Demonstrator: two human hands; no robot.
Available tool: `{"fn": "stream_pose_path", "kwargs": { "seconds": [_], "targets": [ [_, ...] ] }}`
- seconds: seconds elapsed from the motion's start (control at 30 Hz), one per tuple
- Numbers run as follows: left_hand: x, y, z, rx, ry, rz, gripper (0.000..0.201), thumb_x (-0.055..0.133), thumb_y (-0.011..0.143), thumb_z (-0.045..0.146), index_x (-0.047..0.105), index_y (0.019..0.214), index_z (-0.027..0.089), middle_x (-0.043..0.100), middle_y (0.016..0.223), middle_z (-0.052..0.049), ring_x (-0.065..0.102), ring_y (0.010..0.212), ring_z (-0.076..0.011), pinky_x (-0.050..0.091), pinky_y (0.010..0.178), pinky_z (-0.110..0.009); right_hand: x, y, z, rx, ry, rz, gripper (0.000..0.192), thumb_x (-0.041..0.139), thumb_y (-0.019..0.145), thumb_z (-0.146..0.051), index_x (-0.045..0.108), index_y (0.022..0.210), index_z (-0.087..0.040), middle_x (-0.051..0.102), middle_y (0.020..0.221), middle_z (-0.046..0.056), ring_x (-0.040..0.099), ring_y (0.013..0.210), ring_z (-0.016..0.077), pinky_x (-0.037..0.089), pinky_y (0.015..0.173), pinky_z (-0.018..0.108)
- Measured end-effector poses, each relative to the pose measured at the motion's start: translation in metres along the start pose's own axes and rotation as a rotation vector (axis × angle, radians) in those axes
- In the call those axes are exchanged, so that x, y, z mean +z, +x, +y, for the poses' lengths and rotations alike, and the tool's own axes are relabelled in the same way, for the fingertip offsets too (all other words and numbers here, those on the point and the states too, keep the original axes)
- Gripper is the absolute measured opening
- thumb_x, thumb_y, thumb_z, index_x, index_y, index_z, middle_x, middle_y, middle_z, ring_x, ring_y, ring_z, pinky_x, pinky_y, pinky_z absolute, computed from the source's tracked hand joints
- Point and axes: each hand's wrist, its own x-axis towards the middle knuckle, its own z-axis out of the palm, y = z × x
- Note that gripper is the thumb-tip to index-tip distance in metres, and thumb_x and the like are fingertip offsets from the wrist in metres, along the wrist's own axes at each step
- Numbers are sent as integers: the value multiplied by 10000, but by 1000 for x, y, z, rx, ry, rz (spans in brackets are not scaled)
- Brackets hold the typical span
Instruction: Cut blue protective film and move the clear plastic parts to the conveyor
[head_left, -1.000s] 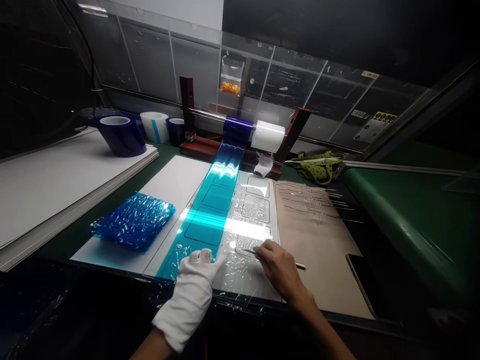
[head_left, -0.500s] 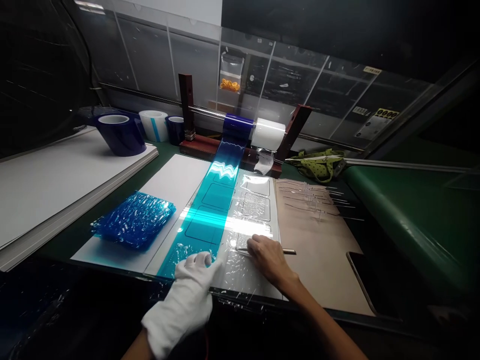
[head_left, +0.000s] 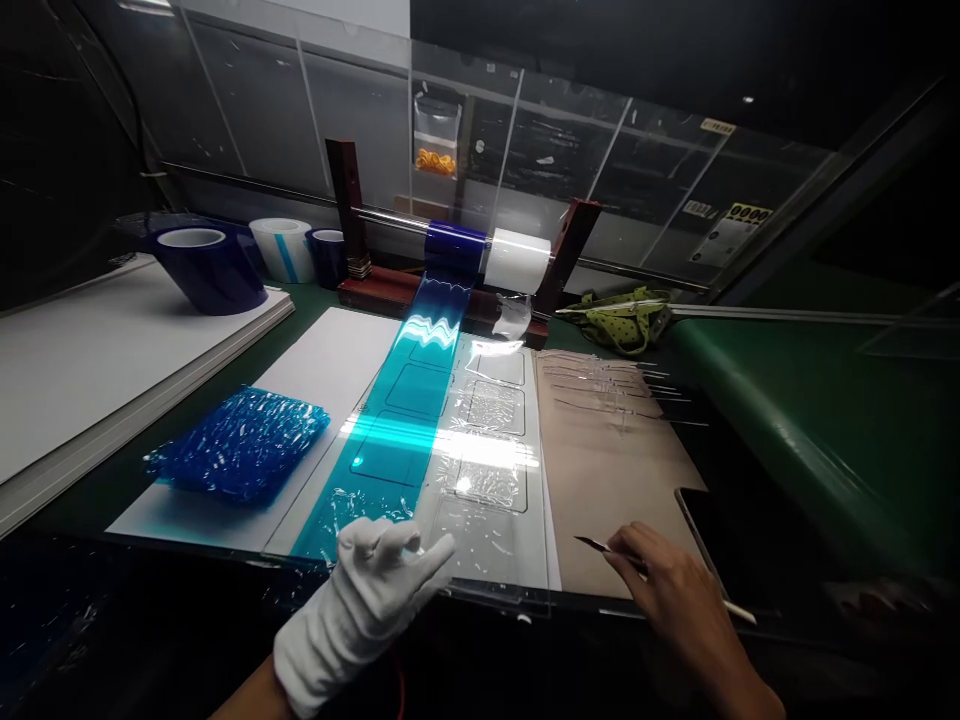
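My left hand [head_left: 382,575], in a white glove, hovers at the front end of a strip of blue film [head_left: 390,440]. Its fingers are curled loosely and the thumb stands apart, with nothing visible between them. The strip runs from a roll over a sheet printed with rounded rectangles. My bare right hand [head_left: 667,580] grips a slim craft knife [head_left: 592,544] over the brown board, its pointed tip toward the left. Beside the blue strip, clear film [head_left: 487,470] with bubbles and wrinkles covers another column of rectangles.
A dark-red stand [head_left: 346,200] carries the blue roll [head_left: 455,245] and a white roll [head_left: 517,260]. Crinkled blue film pieces [head_left: 244,445] lie stacked at left. The brown board [head_left: 600,470] bears several thin strips; a phone [head_left: 720,540] lies at its right. Spare rolls [head_left: 206,270] stand back left.
My right hand has moved right and toward me with the craft knife, off the clear film and over the brown board. My left hand has stayed near the blue film's front end.
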Motion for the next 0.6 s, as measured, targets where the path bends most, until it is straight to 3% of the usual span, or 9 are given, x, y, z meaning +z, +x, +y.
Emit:
{"fn": "stream_pose_path", "kwargs": {
  "seconds": [0.17,0.27,0.33,0.37,0.4,0.5,0.6],
  "targets": [
    [-15,59,-1,114,-210,173,330,655,793,135,710,860,454,565,882,0,537,907,-139,447,804,-266,4,-11,-2,70,185,38,219,460,919,-406,581,808,-261,676,826,3,656,709,178,452,574,261],
    [-29,75,-13,88,-327,156,212,691,782,234,718,835,437,543,887,10,517,827,-125,442,781,-269,7,-18,5,80,282,58,262,472,902,-457,606,801,-256,686,807,31,669,707,188,477,534,245],
    [-41,83,-34,70,-362,136,49,697,772,379,728,753,411,534,827,15,503,755,-127,441,802,-329,9,-22,10,94,331,89,288,484,885,-491,621,800,-253,690,799,49,675,705,198,484,498,237],
    [-47,88,-48,50,-376,120,94,678,773,445,729,720,387,532,795,18,504,747,-132,435,838,-380,10,-24,11,101,348,108,297,490,877,-502,628,802,-251,692,800,56,676,708,203,489,491,237],
    [-53,93,-63,3,-398,110,191,647,783,493,729,692,347,534,764,21,518,768,-143,421,885,-441,11,-26,12,110,361,122,303,492,874,-508,634,806,-250,694,807,61,677,713,207,495,492,238],
    [-66,114,-107,-271,-543,-95,374,539,852,503,711,770,182,569,832,26,553,855,-149,388,934,-544,16,-24,8,105,387,119,305,504,860,-516,643,795,-252,695,794,56,672,670,200,497,466,232],
    [-61,131,-136,-416,-654,-128,427,541,834,481,672,767,79,565,903,37,569,875,-119,430,902,-480,22,-18,-2,59,408,83,294,515,855,-506,646,779,-254,695,770,42,668,642,187,497,451,219]
  ]
}}
